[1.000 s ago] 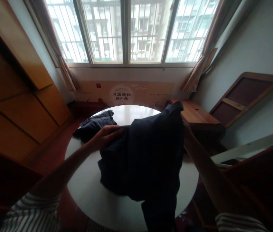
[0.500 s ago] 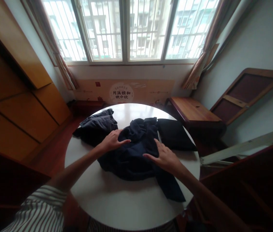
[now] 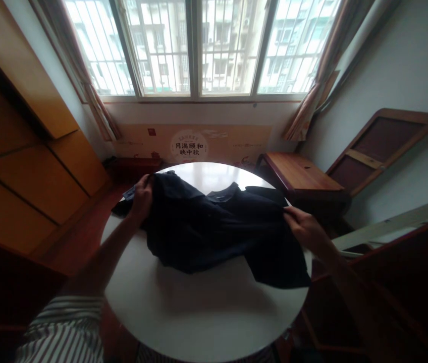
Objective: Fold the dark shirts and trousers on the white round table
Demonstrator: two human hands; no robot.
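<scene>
A dark navy shirt (image 3: pixel 206 232) with a collar hangs spread between my hands, its lower part over the white round table (image 3: pixel 214 312). My left hand (image 3: pixel 144 197) is closed on the shirt's left shoulder area. My right hand (image 3: pixel 303 224) pinches the right shoulder or sleeve edge, and a sleeve drapes below it. Behind my left hand, the edge of a grey-and-black pile of clothes (image 3: pixel 121 207) shows, mostly covered by the shirt. At the right, a black folded cloth (image 3: pixel 267 190) is largely hidden behind the shirt.
A low wooden table (image 3: pixel 305 172) stands beyond the round table at the right, near a leaning wooden frame (image 3: pixel 380 146). Yellow cabinets (image 3: pixel 28 176) line the left side. Barred windows (image 3: pixel 199 50) are ahead, above a printed banner (image 3: pixel 134 146).
Both hands have moved apart and closed on the shirt. The shirt has gone from a crumpled heap to stretched wide, its upper edge lifted.
</scene>
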